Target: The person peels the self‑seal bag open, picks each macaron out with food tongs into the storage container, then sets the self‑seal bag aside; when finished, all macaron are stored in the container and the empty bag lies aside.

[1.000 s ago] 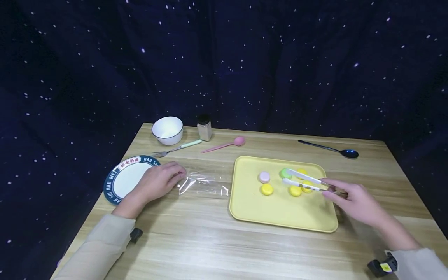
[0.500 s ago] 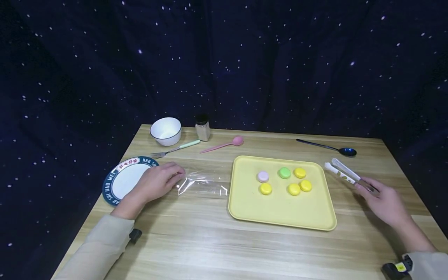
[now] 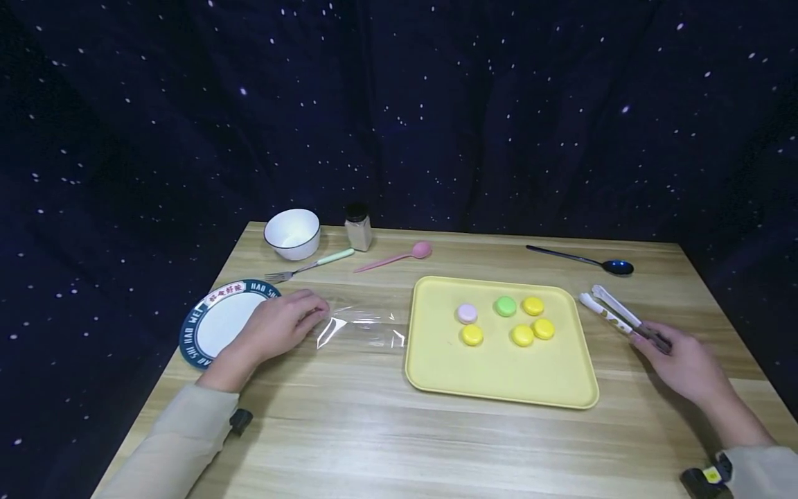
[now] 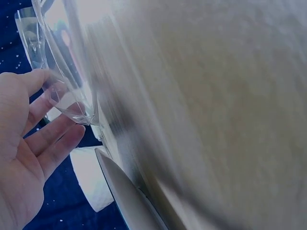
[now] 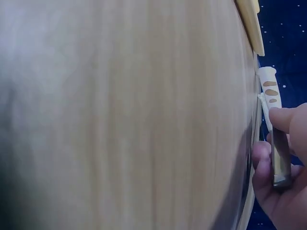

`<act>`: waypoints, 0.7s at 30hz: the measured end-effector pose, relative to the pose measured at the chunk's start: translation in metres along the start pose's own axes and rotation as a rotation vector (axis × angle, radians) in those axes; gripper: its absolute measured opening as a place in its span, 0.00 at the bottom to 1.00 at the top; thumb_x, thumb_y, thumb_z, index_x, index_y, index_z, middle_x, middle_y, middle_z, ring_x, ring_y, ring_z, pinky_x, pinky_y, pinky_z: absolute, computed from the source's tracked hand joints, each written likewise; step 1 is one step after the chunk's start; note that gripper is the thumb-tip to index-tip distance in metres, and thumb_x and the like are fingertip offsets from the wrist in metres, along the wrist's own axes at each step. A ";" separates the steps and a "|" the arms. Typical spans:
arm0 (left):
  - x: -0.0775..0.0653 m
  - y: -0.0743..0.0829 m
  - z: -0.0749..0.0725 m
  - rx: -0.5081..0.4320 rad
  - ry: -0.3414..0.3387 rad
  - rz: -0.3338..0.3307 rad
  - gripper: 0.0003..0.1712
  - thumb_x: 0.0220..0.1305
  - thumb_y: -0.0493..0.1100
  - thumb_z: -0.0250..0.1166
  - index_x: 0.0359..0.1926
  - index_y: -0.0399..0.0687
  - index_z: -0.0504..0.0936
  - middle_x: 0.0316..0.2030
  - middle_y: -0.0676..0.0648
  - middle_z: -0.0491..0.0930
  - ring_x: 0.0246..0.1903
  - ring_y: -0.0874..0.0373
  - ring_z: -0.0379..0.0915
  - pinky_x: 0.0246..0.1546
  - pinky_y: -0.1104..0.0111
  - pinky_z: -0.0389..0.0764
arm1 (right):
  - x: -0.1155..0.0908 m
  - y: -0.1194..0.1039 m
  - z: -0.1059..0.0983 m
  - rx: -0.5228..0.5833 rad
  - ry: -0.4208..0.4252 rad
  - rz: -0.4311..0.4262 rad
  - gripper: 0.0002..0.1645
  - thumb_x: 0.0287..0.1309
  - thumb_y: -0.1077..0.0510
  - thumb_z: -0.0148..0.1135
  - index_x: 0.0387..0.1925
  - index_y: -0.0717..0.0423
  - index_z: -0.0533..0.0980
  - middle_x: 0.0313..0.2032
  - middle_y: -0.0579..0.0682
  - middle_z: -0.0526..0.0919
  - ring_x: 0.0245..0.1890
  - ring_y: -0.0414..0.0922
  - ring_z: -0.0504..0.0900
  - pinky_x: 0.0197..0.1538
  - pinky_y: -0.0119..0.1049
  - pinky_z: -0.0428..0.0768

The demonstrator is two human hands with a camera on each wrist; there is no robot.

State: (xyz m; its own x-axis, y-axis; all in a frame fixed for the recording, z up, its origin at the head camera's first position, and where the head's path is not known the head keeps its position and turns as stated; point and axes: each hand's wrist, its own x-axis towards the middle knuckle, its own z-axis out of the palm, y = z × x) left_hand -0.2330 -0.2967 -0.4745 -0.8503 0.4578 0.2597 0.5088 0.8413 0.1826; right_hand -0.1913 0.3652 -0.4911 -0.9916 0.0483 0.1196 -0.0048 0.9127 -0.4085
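Note:
My left hand pinches the near end of a clear plastic bag lying left of the tray; the left wrist view shows the bag between thumb and fingers. At the right, my right hand grips metal tongs with white patterned tips. The tongs' arms are spread, with nothing between them. In the right wrist view, thumb and fingers hold the tongs. On the yellow tray lie a lilac macaron, a green macaron and several yellow macarons.
A blue-rimmed plate sits beneath and beside the left forearm. Farther back are a white bowl, a fork, a black-lidded jar and a pink spoon. A dark spoon lies behind the tongs.
My right hand has carried the tongs from over the green macaron to the table area right of the tray. The macarons stay in place. The left hand keeps its pinch on the bag.

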 end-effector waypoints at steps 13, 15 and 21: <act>-0.004 0.002 0.000 0.002 0.003 0.007 0.05 0.65 0.49 0.62 0.41 0.64 0.81 0.39 0.61 0.79 0.38 0.64 0.77 0.35 0.62 0.78 | -0.001 -0.002 0.007 -0.062 0.008 0.043 0.35 0.61 0.36 0.57 0.51 0.63 0.77 0.39 0.63 0.79 0.36 0.57 0.77 0.28 0.48 0.69; -0.006 0.001 0.001 0.002 0.004 0.006 0.05 0.65 0.49 0.62 0.41 0.64 0.81 0.38 0.62 0.78 0.37 0.64 0.76 0.34 0.62 0.78 | 0.000 -0.003 0.007 -0.068 -0.007 0.037 0.35 0.61 0.36 0.57 0.51 0.63 0.77 0.38 0.62 0.80 0.35 0.56 0.77 0.28 0.47 0.69; -0.012 0.001 -0.001 -0.015 -0.003 -0.031 0.08 0.65 0.53 0.61 0.43 0.63 0.82 0.40 0.61 0.79 0.40 0.62 0.77 0.37 0.59 0.78 | 0.004 -0.008 0.005 -0.048 -0.042 0.037 0.37 0.60 0.34 0.56 0.52 0.63 0.76 0.37 0.60 0.79 0.34 0.54 0.75 0.27 0.43 0.69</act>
State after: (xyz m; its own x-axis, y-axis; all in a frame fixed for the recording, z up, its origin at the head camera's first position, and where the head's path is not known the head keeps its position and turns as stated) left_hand -0.2217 -0.3015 -0.4769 -0.8659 0.4324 0.2513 0.4842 0.8507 0.2045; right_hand -0.1957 0.3562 -0.4920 -0.9955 0.0667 0.0667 0.0376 0.9292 -0.3676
